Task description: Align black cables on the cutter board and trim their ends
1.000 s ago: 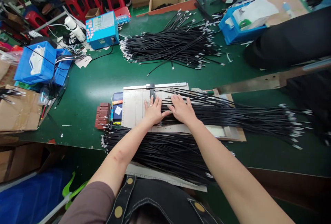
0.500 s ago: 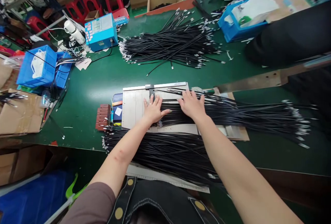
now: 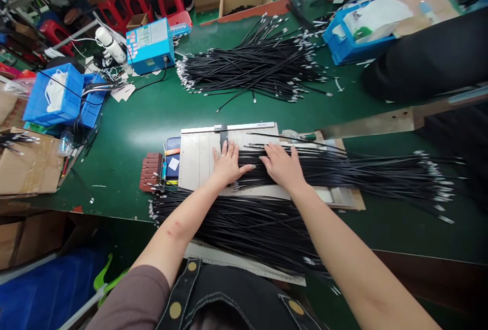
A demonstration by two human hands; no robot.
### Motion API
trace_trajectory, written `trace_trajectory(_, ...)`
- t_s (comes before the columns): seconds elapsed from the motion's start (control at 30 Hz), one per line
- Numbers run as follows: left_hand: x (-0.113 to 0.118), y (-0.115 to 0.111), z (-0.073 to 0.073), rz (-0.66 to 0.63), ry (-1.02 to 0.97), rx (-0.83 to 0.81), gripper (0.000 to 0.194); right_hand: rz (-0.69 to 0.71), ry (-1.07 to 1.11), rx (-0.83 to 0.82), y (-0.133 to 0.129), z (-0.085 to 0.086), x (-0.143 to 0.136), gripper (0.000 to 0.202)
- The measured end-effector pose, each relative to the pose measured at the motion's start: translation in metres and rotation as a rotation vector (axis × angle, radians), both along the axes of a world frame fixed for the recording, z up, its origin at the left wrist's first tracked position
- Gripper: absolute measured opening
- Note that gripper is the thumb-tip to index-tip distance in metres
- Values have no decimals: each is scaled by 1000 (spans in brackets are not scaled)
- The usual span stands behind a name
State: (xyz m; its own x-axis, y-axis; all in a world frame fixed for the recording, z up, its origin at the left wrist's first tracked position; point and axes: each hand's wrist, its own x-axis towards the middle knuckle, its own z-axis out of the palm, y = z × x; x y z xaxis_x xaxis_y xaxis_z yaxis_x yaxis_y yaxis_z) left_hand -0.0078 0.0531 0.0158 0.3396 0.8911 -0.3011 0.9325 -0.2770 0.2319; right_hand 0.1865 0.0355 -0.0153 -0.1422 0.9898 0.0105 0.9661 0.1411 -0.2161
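My left hand [image 3: 227, 163] lies flat, fingers apart, at the left ends of a bundle of black cables [image 3: 354, 171] spread across a white measuring board [image 3: 198, 157]. My right hand [image 3: 282, 164] presses flat on the same bundle just to the right. The cables run off to the right, their metal tips fanned out. A black stop [image 3: 223, 136] sits on the board just above my left fingers. A second heap of black cables [image 3: 244, 226] lies under my forearms at the table's near edge.
A third cable pile [image 3: 251, 68] lies at the back of the green table. A blue machine box [image 3: 149, 45] and blue bins [image 3: 53, 93] stand left; another blue bin [image 3: 351, 40] back right. A long metal blade arm [image 3: 385, 121] reaches in from the right. Cardboard boxes sit at left.
My right hand slid to the right along the cable bundle, then drew back slightly toward me. My left hand stayed at the cable ends.
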Motion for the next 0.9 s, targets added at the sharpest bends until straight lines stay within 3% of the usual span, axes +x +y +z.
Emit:
trace_trajectory(0.2,0,-9,3,24,3,51,86,-7,43,77,11,4,-14,50)
trace_trajectory(0.33,4,-9,6,32,11,39,91,-78,2,-48,2,4,-12,58)
trace_trajectory(0.5,21,0,4,-130,-32,66,80,-51,-55,-178,-1,3,-2,57)
trace_trajectory(0.57,17,2,4,-121,-11,55,81,-38,-67,-192,3,4,2,57)
trace_trajectory(0.73,-19,-4,8,-70,-16,40,80,125,-25,-218,16,3,-6,55)
trace_trajectory(0.9,-30,-1,9,30,-86,-66,73,313,55,-229,28,3,-55,56)
